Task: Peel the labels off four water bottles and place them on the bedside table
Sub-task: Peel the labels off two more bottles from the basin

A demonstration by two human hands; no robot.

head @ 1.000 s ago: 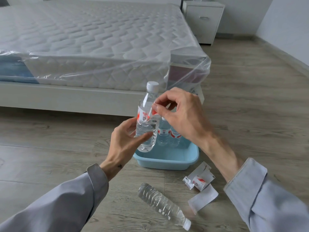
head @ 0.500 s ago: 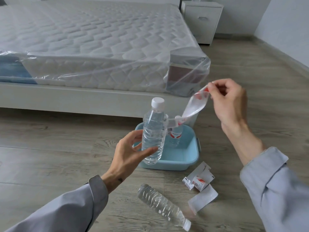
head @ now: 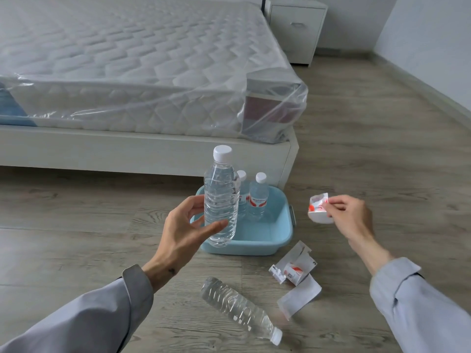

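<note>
My left hand [head: 186,230] grips an upright, clear water bottle [head: 221,197] with a white cap and no label, held above the floor in front of a light blue basin [head: 275,238]. My right hand [head: 349,217] pinches a curled white and red label [head: 318,208] to the right of the basin, free of the bottle. Two labelled bottles [head: 258,197] stand in the basin. Another bare bottle [head: 239,309] lies on its side on the floor near me. The white bedside table [head: 295,29] stands far off at the bed's head.
Peeled labels [head: 295,273] lie in a small heap on the wood floor right of the lying bottle. A bed with a plastic-wrapped mattress [head: 142,72] fills the left and centre. A wall [head: 433,47] runs along the right.
My right hand pulled the label fully off the held bottle, then swung down and right with it. The bottle in my left hand now stands bare.
</note>
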